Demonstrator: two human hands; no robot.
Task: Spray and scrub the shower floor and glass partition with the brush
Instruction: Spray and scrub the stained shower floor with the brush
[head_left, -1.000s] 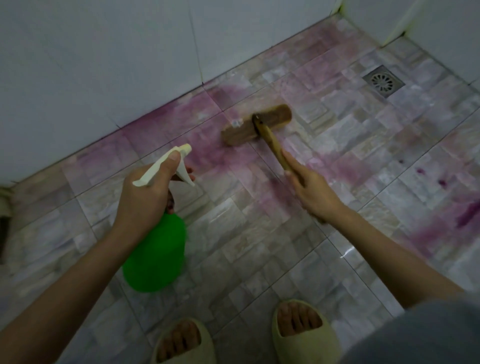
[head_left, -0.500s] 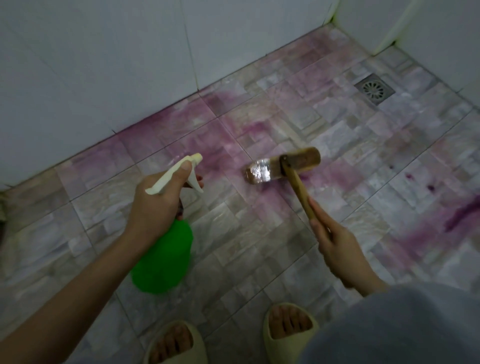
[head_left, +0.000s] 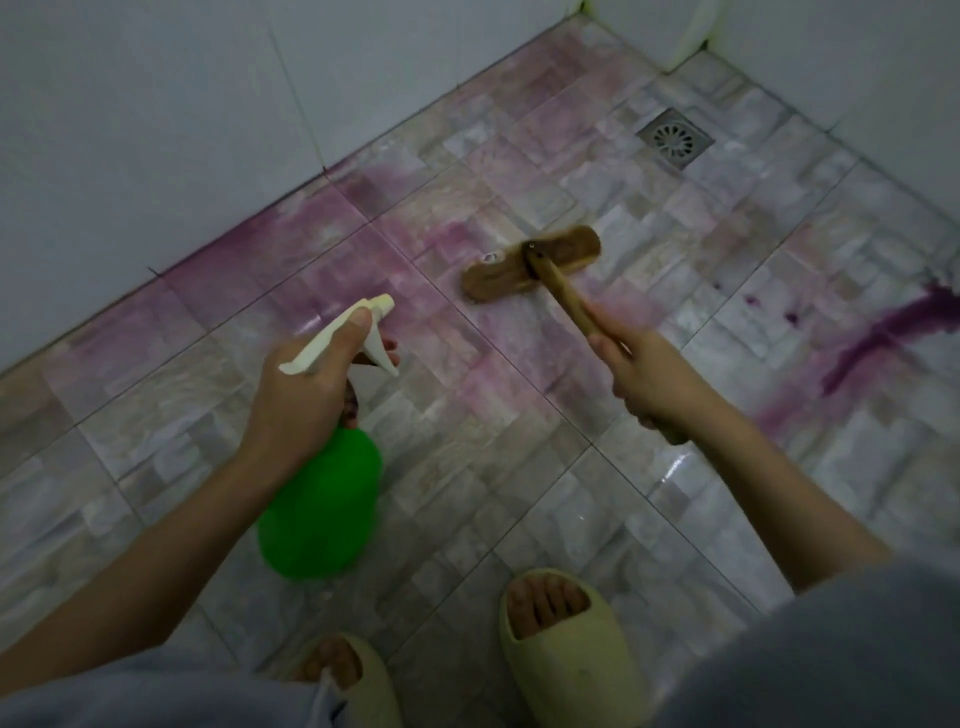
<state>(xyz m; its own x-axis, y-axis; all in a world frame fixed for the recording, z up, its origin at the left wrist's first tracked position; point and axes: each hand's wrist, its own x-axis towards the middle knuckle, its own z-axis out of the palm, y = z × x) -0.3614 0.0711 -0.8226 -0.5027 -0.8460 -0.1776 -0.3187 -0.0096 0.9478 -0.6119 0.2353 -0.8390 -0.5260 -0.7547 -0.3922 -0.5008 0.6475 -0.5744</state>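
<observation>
My left hand (head_left: 306, 395) grips the neck of a green spray bottle (head_left: 324, 512) with a cream trigger head, its nozzle pointing toward the floor ahead. My right hand (head_left: 644, 379) holds the wooden handle of a scrub brush (head_left: 532, 270), whose head lies flat on the tiled shower floor (head_left: 467, 467). Purple-pink stains spread over the tiles around and behind the brush, up to the white wall.
A square metal drain (head_left: 674, 137) sits near the far right corner. A darker purple streak (head_left: 893, 332) marks the tiles at the right. White walls (head_left: 156, 130) bound the floor at the back. My feet in pale yellow slippers (head_left: 571, 644) stand at the near edge.
The brush head has been pushed away from me again, after being pulled back toward me half a second ago. The spray bottle has stayed in my left hand in about the same place.
</observation>
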